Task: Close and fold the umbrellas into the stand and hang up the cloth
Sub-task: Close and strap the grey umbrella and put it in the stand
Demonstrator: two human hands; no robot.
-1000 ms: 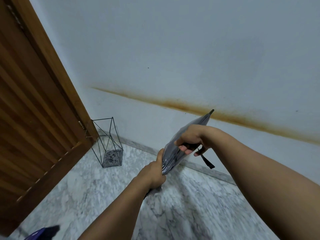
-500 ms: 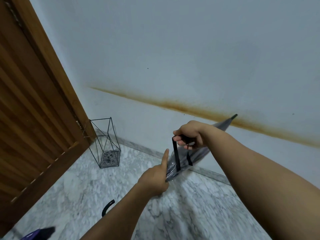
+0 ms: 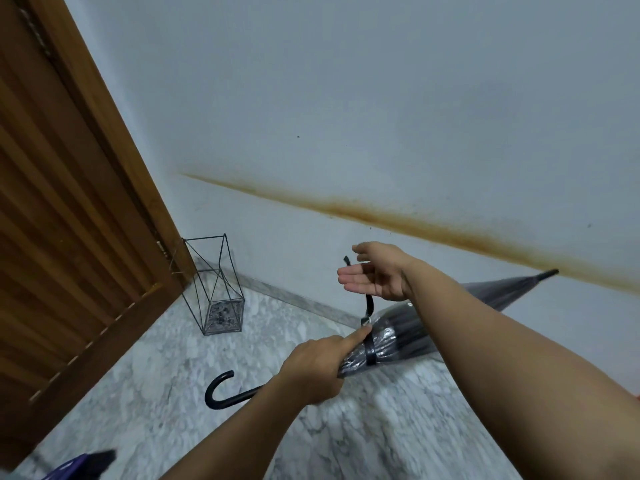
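Note:
A closed grey umbrella (image 3: 398, 337) lies nearly level in the air, its tip pointing right towards the wall and its black hooked handle (image 3: 221, 393) pointing left. My left hand (image 3: 315, 368) grips the folded canopy near the handle end, with the forefinger pressed on the strap's clasp. The black strap (image 3: 369, 304) rises from the canopy. My right hand (image 3: 377, 275) hovers above it, palm up and fingers spread, with the strap's free end behind the fingers. An empty black wire umbrella stand (image 3: 216, 289) stands on the floor in the corner.
A wooden louvred door (image 3: 62, 220) fills the left side. A pale wall with a rusty stain (image 3: 381, 216) runs behind. The floor is grey marble (image 3: 156, 375). A dark purple object (image 3: 83, 465) shows at the bottom left edge.
The umbrella has swung from steeply tilted to nearly level. The hooked handle has come into sight. My right hand has opened and let the strap slip from its closed fingers.

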